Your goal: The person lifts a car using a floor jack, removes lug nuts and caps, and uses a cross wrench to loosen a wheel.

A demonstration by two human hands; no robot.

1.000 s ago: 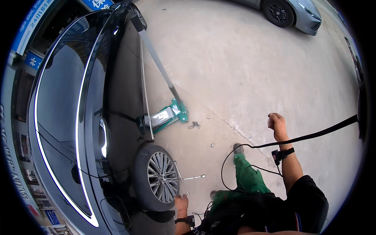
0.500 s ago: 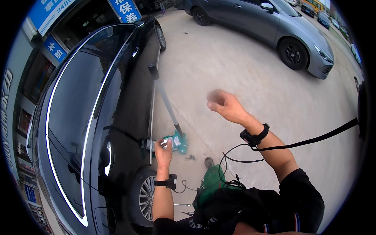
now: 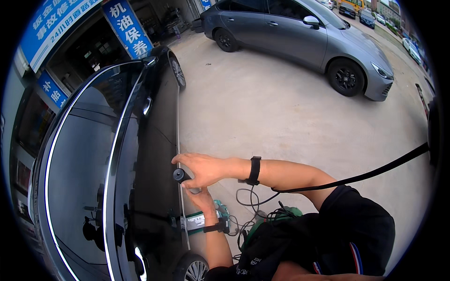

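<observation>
The long handle of a floor jack (image 3: 179,175) stands raised beside the black car, its black grip end pointing up toward me. My left hand (image 3: 202,200) is closed around the handle below that end, its fingers partly hidden behind my right hand. Around the top of the grip, my right hand (image 3: 204,169) has its fingers and thumb apart, with the grip between them. The teal jack body (image 3: 194,222) lies low against the car's side, partly covered by my left forearm and wrist strap.
The black car (image 3: 154,140) runs along my left, its wheel (image 3: 194,270) near the lower edge. A grey car (image 3: 300,40) stands across the concrete. Thin cables (image 3: 253,203) loop beside my green trouser leg, and a black strap (image 3: 375,169) stretches from the right.
The jack handle has swung up from its slant along the ground. My left hand has taken hold of it, and my right hand has come left and down to its grip.
</observation>
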